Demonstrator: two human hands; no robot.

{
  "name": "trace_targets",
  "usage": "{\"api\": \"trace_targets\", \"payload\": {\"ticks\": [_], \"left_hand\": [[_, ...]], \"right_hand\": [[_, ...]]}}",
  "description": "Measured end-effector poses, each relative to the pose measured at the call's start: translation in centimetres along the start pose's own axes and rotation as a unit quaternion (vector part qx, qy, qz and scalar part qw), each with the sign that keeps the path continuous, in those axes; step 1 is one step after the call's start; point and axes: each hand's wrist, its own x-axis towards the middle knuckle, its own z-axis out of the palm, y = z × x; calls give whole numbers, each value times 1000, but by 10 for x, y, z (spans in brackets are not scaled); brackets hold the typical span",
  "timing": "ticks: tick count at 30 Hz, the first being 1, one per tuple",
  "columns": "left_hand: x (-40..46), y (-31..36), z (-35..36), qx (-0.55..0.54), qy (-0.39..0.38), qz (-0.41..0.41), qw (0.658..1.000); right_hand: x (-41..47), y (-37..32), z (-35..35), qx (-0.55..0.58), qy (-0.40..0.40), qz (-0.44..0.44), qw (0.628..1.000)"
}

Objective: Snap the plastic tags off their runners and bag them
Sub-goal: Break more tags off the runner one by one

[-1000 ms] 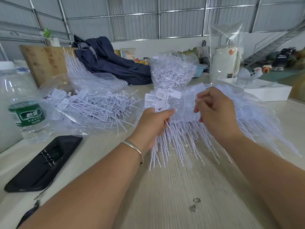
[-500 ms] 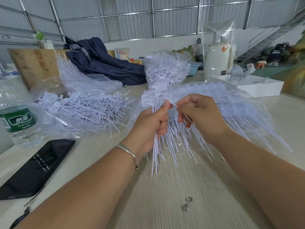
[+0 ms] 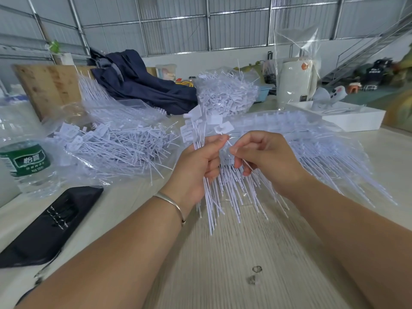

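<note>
Left hand (image 3: pixel 196 166) fist-grips a bundle of loose tags (image 3: pixel 201 130), heads up, tails hanging over the table (image 3: pixel 223 264). Right hand (image 3: pixel 265 157) pinches one thin tag stem (image 3: pixel 228 143) between thumb and forefinger, just right of the bundle. Runner stock (image 3: pixel 312 139) lies behind the hands; open bag of finished tags (image 3: pixel 116 143) sits on the left. Risks: the bundle is already fat, so adding another could fan it out and drop tags. A thin stem may bend or slip out of the pinch.
</note>
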Motion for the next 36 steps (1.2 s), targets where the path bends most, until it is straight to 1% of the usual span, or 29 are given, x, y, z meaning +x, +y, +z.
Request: {"api": "trace_targets", "payload": {"ticks": [8,14,17,20,23,26,30,32,34,36], "left_hand": [[0,4,1,-58,-10,-3,998],[-1,8,2,-77,-10,-7,997],[-2,9,2,-70,-8,-15,997],[-3,9,4,-91,-9,-21,996],[-4,9,5,-89,7,-15,996],[-5,10,6,-89,11,-15,996],[-6,12,7,-116,19,-19,993],[-5,11,8,-116,27,-11,993],[-3,11,10,-102,54,-6,993],[-2,12,14,-101,89,-9,991]], "right_hand": [[-2,2,2,-25,-68,39,997],[-3,0,5,-39,-89,54,994],[-5,-1,8,-58,-132,83,986],[-8,-2,11,-41,-190,126,973],[-10,-4,14,-6,-227,159,961],[-12,-5,15,15,-237,173,956],[-13,-5,19,7,-244,182,953],[-14,-5,24,25,-266,193,944],[-15,-3,29,35,-295,186,937],[-15,-3,30,26,-305,179,935]]}}
